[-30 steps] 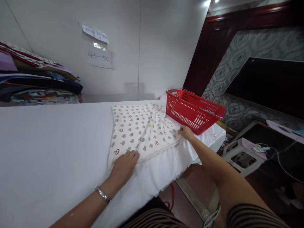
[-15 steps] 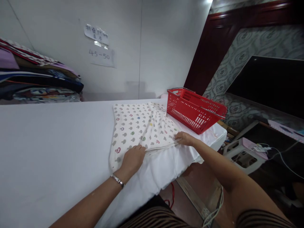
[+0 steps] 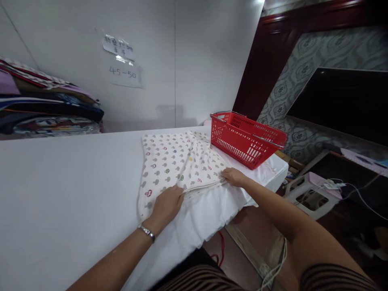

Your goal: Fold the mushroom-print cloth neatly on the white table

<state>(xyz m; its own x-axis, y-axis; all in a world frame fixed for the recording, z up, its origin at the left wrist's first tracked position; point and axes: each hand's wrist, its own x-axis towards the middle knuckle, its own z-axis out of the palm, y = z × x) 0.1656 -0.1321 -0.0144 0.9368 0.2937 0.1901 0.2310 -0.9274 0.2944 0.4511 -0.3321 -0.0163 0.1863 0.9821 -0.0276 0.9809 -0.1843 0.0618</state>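
A folded white cloth [image 3: 169, 161] printed with small grey and coloured mushrooms lies on the white-covered table [image 3: 75, 194]. Creases run across its right half. My left hand [image 3: 168, 203], with a metal band on the wrist, is closed on the cloth's near edge, left of its middle; the fingertips are partly hidden. At the near right corner, my right hand [image 3: 234, 177] pinches the same edge. Between my hands the edge shows several layers, the top one slightly lifted.
A red plastic basket [image 3: 242, 141] with metal handles stands just beyond my right hand. Folded fabrics [image 3: 51, 107] are stacked at the back left, against a white wall with paper labels [image 3: 125, 75]. A stool [image 3: 315, 194] stands right of the table.
My left hand has slid right along the near edge. My right hand has come slightly left and nearer to me from the corner, and the near edge is bunched up a little between them.
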